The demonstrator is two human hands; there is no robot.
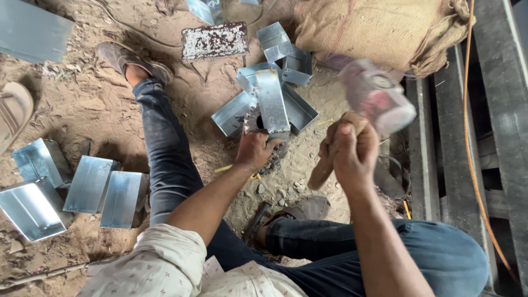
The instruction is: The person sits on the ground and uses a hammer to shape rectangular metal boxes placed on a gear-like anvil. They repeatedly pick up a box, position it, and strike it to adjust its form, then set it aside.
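Gripping a blurred mallet, the right hand is clenched; left hand clasps an empty sheet-metal channel.

Open sandy floor lies in the left centre of the frame, between the outstretched leg and the folded metal trays at lower left. At upper centre a heap of metal channels crowds the ground, with a rusted plate and a burlap sack behind it. A narrow gap of gravel (strewn with small stones) stays free at centre, between both hands. Steel beams wall off the right side.
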